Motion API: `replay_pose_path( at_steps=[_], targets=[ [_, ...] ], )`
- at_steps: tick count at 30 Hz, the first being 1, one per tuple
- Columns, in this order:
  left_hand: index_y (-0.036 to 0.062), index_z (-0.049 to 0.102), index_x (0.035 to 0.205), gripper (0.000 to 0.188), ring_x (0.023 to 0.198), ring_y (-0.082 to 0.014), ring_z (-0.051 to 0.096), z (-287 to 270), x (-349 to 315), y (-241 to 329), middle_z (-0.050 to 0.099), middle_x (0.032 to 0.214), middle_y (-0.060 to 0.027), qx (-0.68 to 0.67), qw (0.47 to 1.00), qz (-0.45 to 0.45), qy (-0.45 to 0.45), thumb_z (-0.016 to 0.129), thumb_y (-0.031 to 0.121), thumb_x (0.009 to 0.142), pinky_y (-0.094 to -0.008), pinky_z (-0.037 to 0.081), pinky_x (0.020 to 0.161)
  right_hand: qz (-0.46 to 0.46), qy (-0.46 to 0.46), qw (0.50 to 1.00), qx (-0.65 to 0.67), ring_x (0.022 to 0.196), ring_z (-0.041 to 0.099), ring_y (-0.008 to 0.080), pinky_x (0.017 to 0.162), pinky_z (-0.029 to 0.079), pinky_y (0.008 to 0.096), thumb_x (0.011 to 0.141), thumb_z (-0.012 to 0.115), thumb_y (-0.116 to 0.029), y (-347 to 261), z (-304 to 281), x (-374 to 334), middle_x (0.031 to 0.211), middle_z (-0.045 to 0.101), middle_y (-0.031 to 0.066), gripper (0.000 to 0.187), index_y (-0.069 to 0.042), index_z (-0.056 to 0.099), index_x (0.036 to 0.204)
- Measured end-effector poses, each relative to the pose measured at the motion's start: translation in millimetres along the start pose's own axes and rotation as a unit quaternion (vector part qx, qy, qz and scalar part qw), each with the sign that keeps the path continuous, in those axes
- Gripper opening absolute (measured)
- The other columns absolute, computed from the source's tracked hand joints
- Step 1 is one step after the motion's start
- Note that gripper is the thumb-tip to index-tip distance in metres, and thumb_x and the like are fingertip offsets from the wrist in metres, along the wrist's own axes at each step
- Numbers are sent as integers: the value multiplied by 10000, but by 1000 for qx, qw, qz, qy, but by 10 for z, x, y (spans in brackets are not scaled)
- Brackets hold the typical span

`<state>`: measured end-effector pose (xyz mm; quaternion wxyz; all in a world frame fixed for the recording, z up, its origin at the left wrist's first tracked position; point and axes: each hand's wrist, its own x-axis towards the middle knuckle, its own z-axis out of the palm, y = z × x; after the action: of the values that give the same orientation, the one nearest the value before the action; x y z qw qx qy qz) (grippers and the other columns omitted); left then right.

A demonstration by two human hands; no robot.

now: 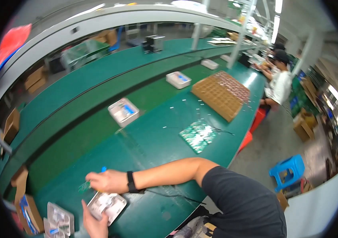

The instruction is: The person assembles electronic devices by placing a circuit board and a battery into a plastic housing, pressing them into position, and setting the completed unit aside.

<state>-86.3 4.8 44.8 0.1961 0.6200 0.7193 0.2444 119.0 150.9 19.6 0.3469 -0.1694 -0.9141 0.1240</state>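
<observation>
The left hand [94, 222] is gripping the near edge of a clear plastic tray [107, 205], steadying it flat on the green counter [157, 139]. Just above it, the right hand [107, 181] is pinching a small blue-tipped piece [104, 169], fingers closed, beside a small green board [84, 186]. More trays [59, 220] are lying left of the hands; a white box [123, 112] is riding the belt beyond.

Tray [107, 205] on bench [153, 139] between hands, circuit board [197, 135] further right, grid tray [221, 94] behind
</observation>
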Motion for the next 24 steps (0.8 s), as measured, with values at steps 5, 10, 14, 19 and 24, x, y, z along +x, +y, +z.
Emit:
replay_pose_path(
  at_steps=[5, 10, 14, 19, 24],
  targets=[
    [-56, 460, 1560, 841, 1217, -440, 657, 206, 136, 43, 663, 1335, -278, -51, 994, 82, 54, 823, 219, 852, -463, 538, 1038, 84, 45, 994, 60, 1100, 710, 331, 869, 631, 403, 828, 815, -61, 158, -249, -119, 1252, 691, 142, 293, -75, 703, 1098],
    [-20, 451, 1573, 836, 1189, -408, 681, 151, 87, 20, 692, 1295, -240, -80, 995, 37, 39, 819, 193, 854, -459, 561, 997, 164, -17, 966, 200, 1070, 704, 315, 920, 593, 414, 885, 787, -26, 32, -261, 37, 1199, 707, 119, 188, -52, 733, 1064],
    [35, 496, 1553, 777, 1164, -396, 707, 198, 78, -75, 722, 1271, -211, -242, 969, 45, 36, 820, 141, 854, -454, 574, 984, 25, -86, 986, 142, 1111, 686, 308, 976, 554, 421, 892, 779, -31, -49, -350, 99, 1216, 705, 108, 189, -54, 734, 1074],
    [34, 549, 1497, 686, 1166, -314, 752, 187, 70, -1, 750, 1278, -174, -227, 971, 67, 17, 817, 54, 866, -385, 600, 974, -23, -144, 986, 80, 1175, 653, 307, 1016, 523, 424, 889, 774, -44, -134, -405, 96, 1247, 694, 98, 192, -45, 730, 1077],
    [38, 624, 1347, 542, 1055, -323, 770, 220, 71, 32, 766, 1187, -154, -212, 970, 113, 46, 839, 52, 849, -388, 619, 903, -20, -163, 985, 52, 1164, 647, 319, 1011, 527, 432, 862, 762, -28, -273, -423, 52, 1226, 685, 106, 220, -20, 720, 1077]
  ],
)
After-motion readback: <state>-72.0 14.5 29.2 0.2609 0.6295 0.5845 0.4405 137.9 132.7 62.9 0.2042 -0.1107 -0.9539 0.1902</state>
